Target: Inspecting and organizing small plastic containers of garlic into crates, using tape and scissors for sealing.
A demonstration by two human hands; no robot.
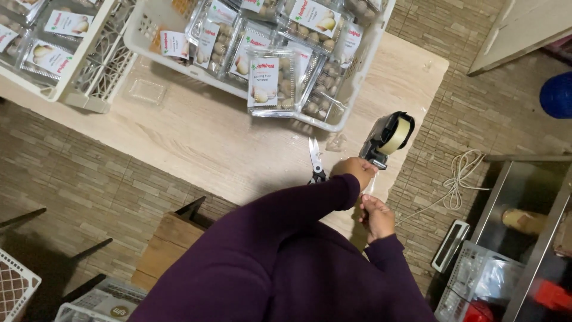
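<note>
Table (196, 137), pale wood, carries white crates (351, 89) packed with clear clamshell packs of small round produce (271, 83), labels up. Person in purple sleeves works at near table edge. Tape dispenser (390, 137) at that edge, roll up; left hand (356, 170) closed round its handle, steadying it. Right hand (376, 217) just below, pinching clear tape strip (368, 188) drawn taut between both hands. Scissors (316, 162) lie closed beside left hand, within reach. Loose cord (462, 176) on tiled floor.

Matt pale wooden table (196, 137), glossy clear plastic clamshell packs (271, 83), shiny metal scissors (314, 156), glossy tape roll (398, 134).
</note>
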